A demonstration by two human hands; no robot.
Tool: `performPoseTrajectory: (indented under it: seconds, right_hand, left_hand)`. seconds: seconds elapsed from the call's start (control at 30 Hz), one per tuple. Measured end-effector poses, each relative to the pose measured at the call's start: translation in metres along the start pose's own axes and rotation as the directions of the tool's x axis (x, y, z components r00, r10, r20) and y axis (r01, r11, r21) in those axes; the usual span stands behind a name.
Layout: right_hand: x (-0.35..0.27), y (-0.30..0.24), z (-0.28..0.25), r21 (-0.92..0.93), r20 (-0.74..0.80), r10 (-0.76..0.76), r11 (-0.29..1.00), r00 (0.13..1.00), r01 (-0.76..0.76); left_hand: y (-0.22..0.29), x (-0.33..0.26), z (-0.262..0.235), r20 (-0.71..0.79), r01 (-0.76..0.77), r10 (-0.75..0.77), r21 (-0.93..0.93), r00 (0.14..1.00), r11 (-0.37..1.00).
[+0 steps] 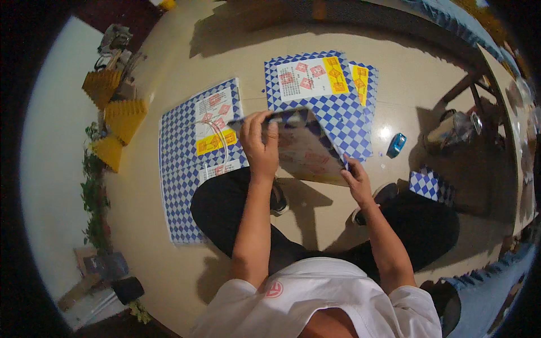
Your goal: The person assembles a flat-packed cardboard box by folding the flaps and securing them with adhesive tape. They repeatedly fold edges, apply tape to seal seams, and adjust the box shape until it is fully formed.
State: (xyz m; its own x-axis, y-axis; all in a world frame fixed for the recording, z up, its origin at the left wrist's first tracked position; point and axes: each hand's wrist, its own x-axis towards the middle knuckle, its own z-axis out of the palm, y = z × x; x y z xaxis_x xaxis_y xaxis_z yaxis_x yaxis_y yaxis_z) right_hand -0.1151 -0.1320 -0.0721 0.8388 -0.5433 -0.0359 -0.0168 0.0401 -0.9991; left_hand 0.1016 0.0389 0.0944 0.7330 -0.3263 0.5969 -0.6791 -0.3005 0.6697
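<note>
The person's left hand (260, 147) is gripping the upper left edge of a thin dark-edged sheet (307, 151), fingers curling over it, while the right hand (357, 181) is pinching its right-hand edge. Between them, the sheet is tilting above the floor (304, 217), its pale face showing faint red marks. Beyond it, a blue-and-white checkered sheet (287, 102) with a white and yellow printed panel is lying flat, partly covering a second checkered sheet (371, 76). To the left, a larger checkered packet (179, 174) is lying with a white cord (227, 151) across it. Near the right foot, a small checkered piece (424, 185) is resting beside a blue object (397, 145). Farther left, yellow ridged blocks (124, 120) are standing near a leafy plant (93, 194).
</note>
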Motion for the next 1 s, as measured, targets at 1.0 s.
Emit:
performPoseTrajectory:
  seconds: [1.0]
  right_hand:
    - [-0.01,-0.076,-0.003,-0.155,-0.562,-0.367,0.927,0.741,0.342]
  left_hand:
    - [0.108,-0.071,0.1,0.484,-0.207,0.129,0.112,0.866,0.972]
